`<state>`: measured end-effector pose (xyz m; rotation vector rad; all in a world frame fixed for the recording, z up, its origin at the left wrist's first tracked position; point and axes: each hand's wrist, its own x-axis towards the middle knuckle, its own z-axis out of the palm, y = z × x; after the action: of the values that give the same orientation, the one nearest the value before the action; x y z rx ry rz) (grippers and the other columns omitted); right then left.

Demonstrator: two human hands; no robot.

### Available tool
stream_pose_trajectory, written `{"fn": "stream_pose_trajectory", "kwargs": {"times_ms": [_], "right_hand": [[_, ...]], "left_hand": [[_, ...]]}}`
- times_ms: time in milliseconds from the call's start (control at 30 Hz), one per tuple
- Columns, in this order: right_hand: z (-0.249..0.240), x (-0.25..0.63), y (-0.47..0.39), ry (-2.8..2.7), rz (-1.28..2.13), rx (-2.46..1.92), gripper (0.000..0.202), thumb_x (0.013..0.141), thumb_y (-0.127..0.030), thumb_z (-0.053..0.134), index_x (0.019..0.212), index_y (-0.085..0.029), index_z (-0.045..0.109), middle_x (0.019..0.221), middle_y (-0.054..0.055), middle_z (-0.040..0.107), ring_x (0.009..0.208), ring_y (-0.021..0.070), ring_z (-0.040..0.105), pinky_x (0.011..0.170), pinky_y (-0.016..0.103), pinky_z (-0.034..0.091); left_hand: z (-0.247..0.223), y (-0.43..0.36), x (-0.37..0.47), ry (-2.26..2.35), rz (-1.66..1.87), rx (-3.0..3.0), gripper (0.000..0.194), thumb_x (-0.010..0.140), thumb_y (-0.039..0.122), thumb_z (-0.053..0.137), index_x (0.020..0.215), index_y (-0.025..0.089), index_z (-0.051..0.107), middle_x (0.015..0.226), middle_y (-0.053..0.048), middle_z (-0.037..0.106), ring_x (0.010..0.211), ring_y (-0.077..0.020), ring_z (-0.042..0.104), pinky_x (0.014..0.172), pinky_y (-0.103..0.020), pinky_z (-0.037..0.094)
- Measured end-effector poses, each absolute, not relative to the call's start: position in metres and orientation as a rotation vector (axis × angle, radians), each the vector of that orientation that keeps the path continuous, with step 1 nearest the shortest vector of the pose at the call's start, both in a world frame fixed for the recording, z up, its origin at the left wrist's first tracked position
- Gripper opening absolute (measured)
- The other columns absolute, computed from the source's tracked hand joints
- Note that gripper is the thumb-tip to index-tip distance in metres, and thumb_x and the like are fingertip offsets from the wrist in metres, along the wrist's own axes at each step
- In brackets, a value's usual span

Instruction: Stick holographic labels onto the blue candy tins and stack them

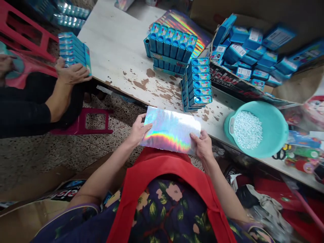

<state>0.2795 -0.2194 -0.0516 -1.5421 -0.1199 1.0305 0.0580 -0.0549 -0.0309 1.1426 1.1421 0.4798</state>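
Note:
A shiny holographic sheet (169,130) is stretched between my two hands, in front of my red apron and by the table's near edge. My left hand (139,130) pinches its left edge, thumb on top. At the opposite end, my right hand (202,143) grips the lower right corner the same way. Just beyond the sheet stands a stack of small blue candy boxes (198,82) with round holes. Farther back, a second group of blue boxes (172,45) stands in a row, partly over a pile of holographic sheets (199,28).
A carton (227,76) full of loose blue boxes fills the back right. Nearer is a turquoise basin (275,131) of small white pellets. At left, another person's hand (72,72) rests on a blue pack (73,50) at the worn table's edge (106,50). A pink stool (83,123) stands below.

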Motion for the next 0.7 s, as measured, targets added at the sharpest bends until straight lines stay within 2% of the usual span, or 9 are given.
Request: {"fn": "stream_pose_trajectory", "kwargs": {"times_ms": [67,133,200,267,333,433,533,600,700], "right_hand": [[-0.050,0.278,-0.222,-0.127,0.904,-1.595,0.063,0.058,-0.037,0.085,0.109,-0.022,0.050,0.081,0.000,0.071,0.068,0.0170,0.067,0.066,0.030,0.055],[-0.046,0.280,-0.228,-0.173,0.807,-1.637,0.066,0.061,-0.035,0.083,0.114,-0.023,0.045,0.076,-0.003,0.069,0.066,0.0154,0.066,0.061,0.026,0.052],[-0.043,0.283,-0.233,-0.226,0.764,-1.652,0.064,0.063,-0.033,0.082,0.113,-0.025,0.043,0.075,-0.003,0.068,0.067,0.0151,0.067,0.062,0.024,0.052],[-0.041,0.288,-0.237,-0.237,0.765,-1.628,0.059,0.064,-0.032,0.082,0.108,-0.025,0.042,0.076,-0.003,0.069,0.068,0.0148,0.068,0.062,0.024,0.052],[-0.041,0.291,-0.239,-0.189,0.784,-1.579,0.058,0.062,-0.031,0.083,0.102,-0.026,0.041,0.073,-0.005,0.068,0.063,0.0131,0.066,0.059,0.023,0.051],[-0.044,0.295,-0.241,-0.090,0.805,-1.511,0.057,0.057,-0.029,0.085,0.093,-0.026,0.041,0.064,-0.010,0.063,0.054,0.0099,0.060,0.055,0.020,0.048],[-0.047,0.298,-0.246,-0.093,0.812,-1.522,0.046,0.058,-0.032,0.084,0.085,-0.023,0.048,0.060,-0.011,0.056,0.051,0.0073,0.053,0.052,0.019,0.045],[-0.048,0.300,-0.252,-0.192,0.841,-1.598,0.039,0.061,-0.036,0.083,0.086,-0.022,0.058,0.068,-0.007,0.060,0.056,0.0086,0.054,0.055,0.022,0.047],[-0.047,0.302,-0.261,-0.443,0.875,-1.750,0.048,0.057,-0.040,0.085,0.098,-0.021,0.069,0.090,0.001,0.066,0.076,0.0155,0.061,0.071,0.030,0.051]], "left_hand": [[-0.028,-0.060,0.059,1.133,0.521,1.170,0.082,0.073,0.039,0.071,0.143,0.023,0.030,0.079,-0.001,0.067,0.058,-0.0127,0.060,0.058,-0.027,0.052],[-0.026,-0.063,0.059,1.105,0.498,1.248,0.085,0.075,0.037,0.068,0.148,0.025,0.025,0.079,0.000,0.066,0.055,-0.0106,0.057,0.056,-0.025,0.050],[-0.023,-0.062,0.059,1.060,0.405,1.328,0.077,0.073,0.034,0.069,0.143,0.024,0.040,0.080,0.000,0.067,0.058,-0.0101,0.056,0.058,-0.024,0.050],[-0.020,-0.061,0.060,1.042,0.278,1.355,0.063,0.068,0.032,0.072,0.128,0.019,0.059,0.076,0.000,0.067,0.059,-0.0104,0.056,0.058,-0.023,0.048],[-0.018,-0.060,0.062,1.077,0.205,1.326,0.055,0.064,0.031,0.075,0.116,0.016,0.068,0.071,0.000,0.066,0.057,-0.0099,0.054,0.054,-0.021,0.045],[-0.018,-0.063,0.066,1.142,0.211,1.269,0.053,0.062,0.032,0.076,0.112,0.014,0.071,0.067,-0.001,0.066,0.055,-0.0098,0.053,0.050,-0.020,0.042],[-0.023,-0.068,0.068,1.148,0.260,1.331,0.046,0.065,0.033,0.074,0.107,0.014,0.073,0.077,-0.003,0.070,0.063,-0.0122,0.058,0.057,-0.023,0.046],[-0.025,-0.068,0.069,1.126,0.312,1.447,0.035,0.069,0.032,0.071,0.100,0.017,0.075,0.089,-0.004,0.071,0.075,-0.0142,0.062,0.067,-0.025,0.050],[-0.025,-0.067,0.069,1.080,0.318,1.621,0.022,0.076,0.030,0.066,0.092,0.019,0.076,0.089,-0.002,0.069,0.080,-0.0141,0.062,0.074,-0.025,0.050]]}}
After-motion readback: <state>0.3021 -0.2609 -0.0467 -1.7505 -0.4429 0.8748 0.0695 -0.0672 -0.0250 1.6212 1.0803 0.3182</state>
